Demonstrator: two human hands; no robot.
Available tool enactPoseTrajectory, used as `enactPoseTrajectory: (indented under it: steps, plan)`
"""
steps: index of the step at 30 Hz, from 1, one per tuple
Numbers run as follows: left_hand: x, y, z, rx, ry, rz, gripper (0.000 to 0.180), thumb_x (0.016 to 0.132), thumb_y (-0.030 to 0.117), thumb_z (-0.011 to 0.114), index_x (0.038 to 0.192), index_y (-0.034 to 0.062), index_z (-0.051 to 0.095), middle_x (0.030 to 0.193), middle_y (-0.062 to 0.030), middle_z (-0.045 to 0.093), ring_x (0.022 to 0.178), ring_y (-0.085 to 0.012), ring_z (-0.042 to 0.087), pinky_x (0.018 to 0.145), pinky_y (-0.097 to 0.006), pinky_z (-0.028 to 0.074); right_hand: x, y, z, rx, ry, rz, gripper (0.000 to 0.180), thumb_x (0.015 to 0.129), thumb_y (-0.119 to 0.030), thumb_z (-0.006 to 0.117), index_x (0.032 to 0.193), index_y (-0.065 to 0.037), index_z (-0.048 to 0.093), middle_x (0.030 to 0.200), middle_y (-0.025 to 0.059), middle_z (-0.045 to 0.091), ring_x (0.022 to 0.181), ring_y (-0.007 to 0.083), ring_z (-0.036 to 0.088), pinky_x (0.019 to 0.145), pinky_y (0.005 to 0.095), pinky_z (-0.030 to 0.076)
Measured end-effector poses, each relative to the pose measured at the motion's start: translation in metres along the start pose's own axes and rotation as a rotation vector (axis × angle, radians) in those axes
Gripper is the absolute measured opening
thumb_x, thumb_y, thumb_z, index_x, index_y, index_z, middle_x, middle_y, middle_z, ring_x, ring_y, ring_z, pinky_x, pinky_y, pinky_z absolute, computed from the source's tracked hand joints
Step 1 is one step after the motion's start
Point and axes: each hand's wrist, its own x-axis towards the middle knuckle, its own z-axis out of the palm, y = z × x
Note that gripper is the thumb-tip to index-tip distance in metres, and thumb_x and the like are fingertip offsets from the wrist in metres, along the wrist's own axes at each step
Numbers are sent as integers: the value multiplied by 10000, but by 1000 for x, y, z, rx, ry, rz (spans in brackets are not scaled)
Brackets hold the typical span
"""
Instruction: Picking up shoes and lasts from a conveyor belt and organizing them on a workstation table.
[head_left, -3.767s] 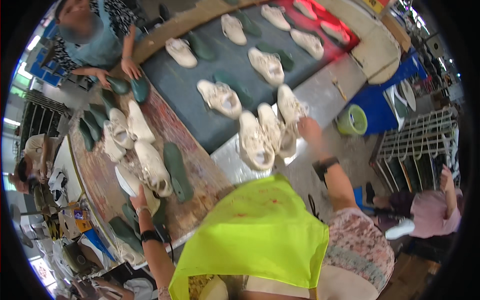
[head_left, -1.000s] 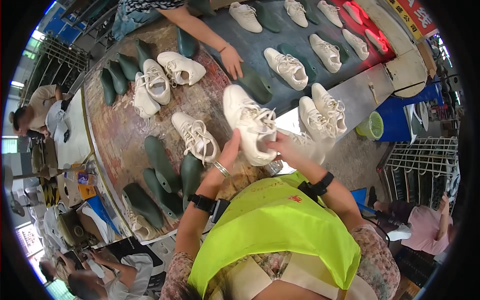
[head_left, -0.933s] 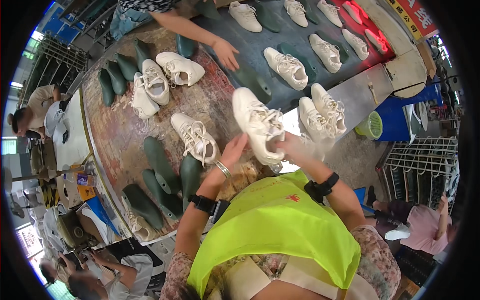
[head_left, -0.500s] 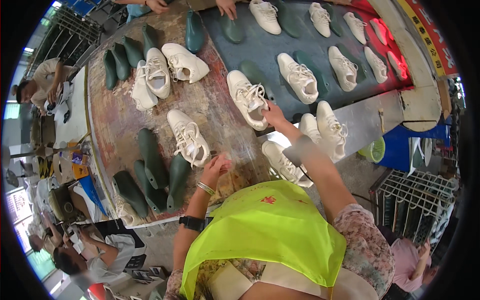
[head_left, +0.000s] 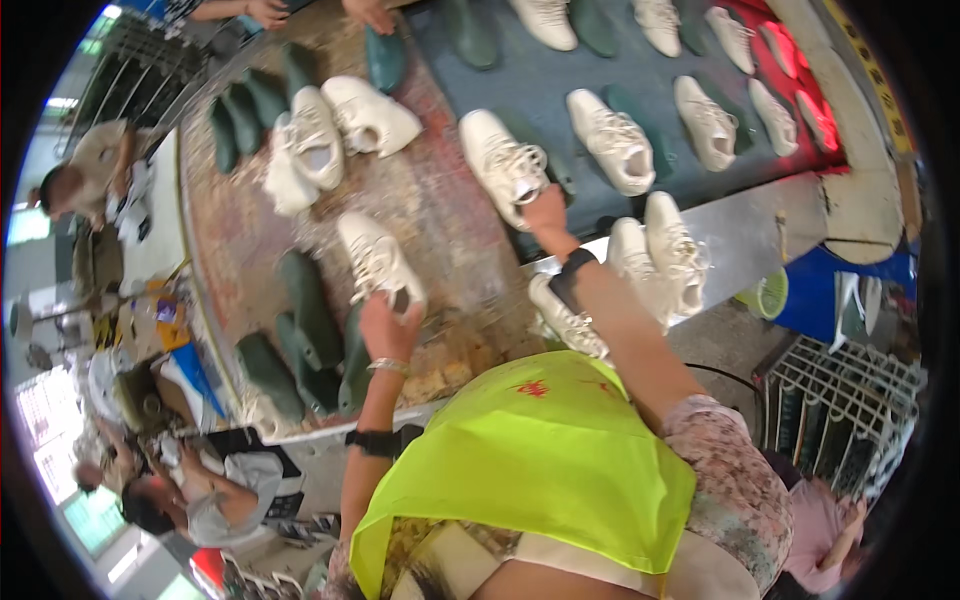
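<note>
My left hand [head_left: 388, 328] has its fingers closed on the heel of a cream lace-up sneaker [head_left: 365, 240] on the worn tabletop. The heel of another cream sneaker [head_left: 490, 150], at the near left edge of the dark belt, is in the grip of my right hand [head_left: 546, 212]. Both toes point away from me. A green shoe last [head_left: 535, 140] lies beside the right-hand sneaker, partly hidden by it. Left of my left hand are several dark green lasts [head_left: 300, 290]. Near my right forearm, a cream sneaker [head_left: 568, 315] is partly covered by the arm.
More sneakers [head_left: 612, 140] and lasts stand in rows on the belt [head_left: 430, 60], running toward a red-lit opening [head_left: 790, 70]. Two sneakers [head_left: 672, 240] rest on a metal ledge [head_left: 765, 240]. Further sneakers [head_left: 370, 110] occupy the far tabletop. Across it, a co-worker's hand [head_left: 370, 12] touches a teal last [head_left: 385, 60].
My left hand has moved up and left and closed on the tabletop sneaker. My right hand stays on its sneaker's heel. A co-worker's hand has shifted left to the teal last.
</note>
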Motion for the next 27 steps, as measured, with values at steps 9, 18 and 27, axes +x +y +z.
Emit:
enactPoseTrajectory:
  steps: [9,18,27]
  plan:
    - [-16,-21,36,171,-149,174,305,665,241,653,901,87,536,887,-75,560,896,-247,495,783,-391,346,-76,42,-87,178,-160,-451,385,787,-170,567,1134,-11,519,1135,199,523,947,322,559,797,378,449]
    - [-9,57,-2,-75,-223,497,297,706,246,635,935,72,559,907,-89,582,904,-250,513,789,-394,348,-151,65,-159,198,-335,-310,430,814,-181,598,1194,-4,498,1225,165,493,988,253,571,793,322,471]
    - [52,65,-76,118,-74,1035,300,683,87,556,983,80,545,1024,-41,552,1046,-185,491,966,-388,336,-146,16,-154,878,-716,70,542,883,-287,549,1296,18,374,1241,132,470,1043,229,543,816,343,493]
